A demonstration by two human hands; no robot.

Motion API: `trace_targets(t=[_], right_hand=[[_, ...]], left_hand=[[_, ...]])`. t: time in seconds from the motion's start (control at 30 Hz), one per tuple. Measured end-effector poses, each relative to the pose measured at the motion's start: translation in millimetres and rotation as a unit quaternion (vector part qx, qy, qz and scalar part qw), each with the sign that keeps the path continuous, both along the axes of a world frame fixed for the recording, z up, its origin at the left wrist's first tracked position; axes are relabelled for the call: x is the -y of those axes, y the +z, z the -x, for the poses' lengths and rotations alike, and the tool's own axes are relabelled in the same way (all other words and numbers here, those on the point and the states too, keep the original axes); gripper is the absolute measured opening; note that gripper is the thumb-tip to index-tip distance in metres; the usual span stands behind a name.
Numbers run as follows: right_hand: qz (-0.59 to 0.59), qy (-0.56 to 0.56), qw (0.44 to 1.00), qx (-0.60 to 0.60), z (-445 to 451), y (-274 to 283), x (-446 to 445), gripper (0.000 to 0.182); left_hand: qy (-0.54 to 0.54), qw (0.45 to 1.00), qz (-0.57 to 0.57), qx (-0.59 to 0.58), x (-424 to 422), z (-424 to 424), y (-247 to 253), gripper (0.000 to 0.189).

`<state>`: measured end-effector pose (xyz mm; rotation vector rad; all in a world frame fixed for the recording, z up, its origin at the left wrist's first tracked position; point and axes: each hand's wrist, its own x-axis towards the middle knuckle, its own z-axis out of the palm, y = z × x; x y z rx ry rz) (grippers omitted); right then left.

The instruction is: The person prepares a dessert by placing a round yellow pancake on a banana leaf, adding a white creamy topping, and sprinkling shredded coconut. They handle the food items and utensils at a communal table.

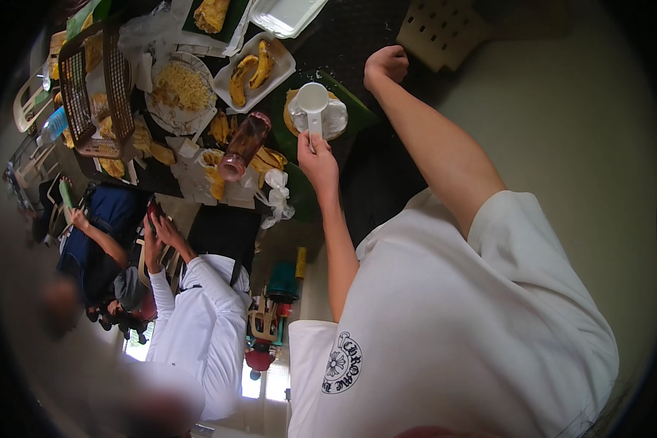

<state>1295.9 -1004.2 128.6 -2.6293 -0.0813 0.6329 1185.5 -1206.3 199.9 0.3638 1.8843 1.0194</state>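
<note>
My left hand (318, 164) grips the handle of a white plastic measuring scoop (312, 97). The scoop's round bowl is over a yellowish round piece (289, 117) topped with a shiny silvery-white layer (335, 117), whose material I cannot make out. Under both lies a green banana leaf (356, 104) on the dark table. Curled into a loose fist, my right hand (387, 64) is at the table's edge, near a beige perforated plastic chair (441, 33). Nothing shows in its fingers.
Nearby are a foam tray (224, 82) with bananas (243, 79), a reddish bottle (246, 145), knotted plastic bags (276, 191), a plate (159, 117) of yellow crumbly food (183, 85) and a brown basket (123, 98). A person in white (197, 323) sits alongside; others are beyond.
</note>
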Motion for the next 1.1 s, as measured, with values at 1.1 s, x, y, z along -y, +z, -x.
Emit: trace_targets(t=[1.1], right_hand=[[0.003, -0.011, 1.0, 0.005, 2.3, 1.0, -1.4, 0.053]], left_hand=[[0.057, 0.997, 0.034, 0.033, 23.8, -28.3, 16.7, 0.016]])
